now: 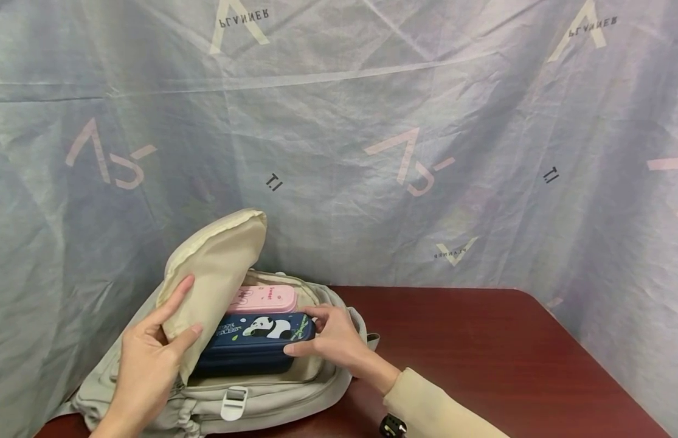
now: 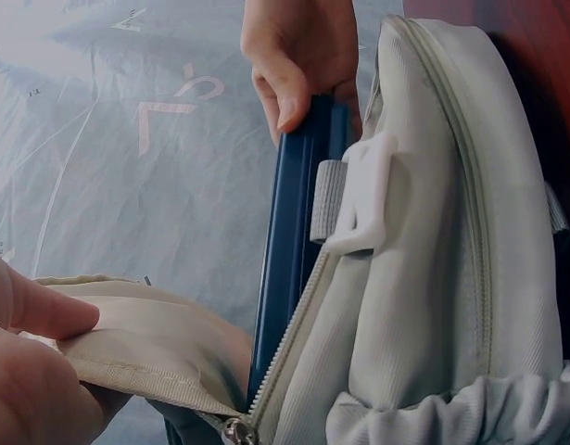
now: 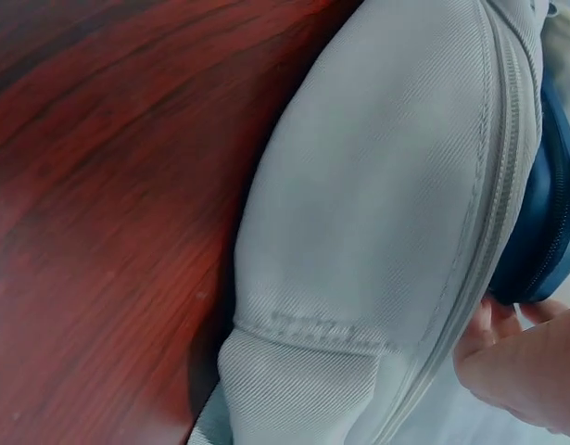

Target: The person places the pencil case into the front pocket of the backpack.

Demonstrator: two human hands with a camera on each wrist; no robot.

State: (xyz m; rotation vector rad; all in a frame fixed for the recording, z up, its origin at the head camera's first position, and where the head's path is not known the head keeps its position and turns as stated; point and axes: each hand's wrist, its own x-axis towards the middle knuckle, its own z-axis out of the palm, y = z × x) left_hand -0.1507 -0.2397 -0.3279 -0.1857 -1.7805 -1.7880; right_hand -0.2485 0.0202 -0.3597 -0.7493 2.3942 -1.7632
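Observation:
A pale grey-green backpack [image 1: 284, 407] lies on the table with its front pocket unzipped. My left hand [image 1: 149, 359] pinches the cream-lined pocket flap [image 1: 218, 267] between thumb and fingers and holds it up. At the pocket's right side, my right hand [image 1: 335, 337] grips the end of a navy pencil case [image 1: 251, 350] with a panda picture. Behind it, a pink pencil case [image 1: 267, 298] lies in the pocket. The flap hides the left ends of both cases. In the left wrist view, the navy pencil case [image 2: 289, 222] stands partly out beside the zipper edge.
The dark red wooden table [image 1: 464, 347] extends to the right of the bag. A grey printed cloth [image 1: 339, 152] hangs behind and around it. A white buckle [image 1: 234, 403] sits on the bag's front, and a black watch or band [image 1: 392, 426] shows near the right sleeve.

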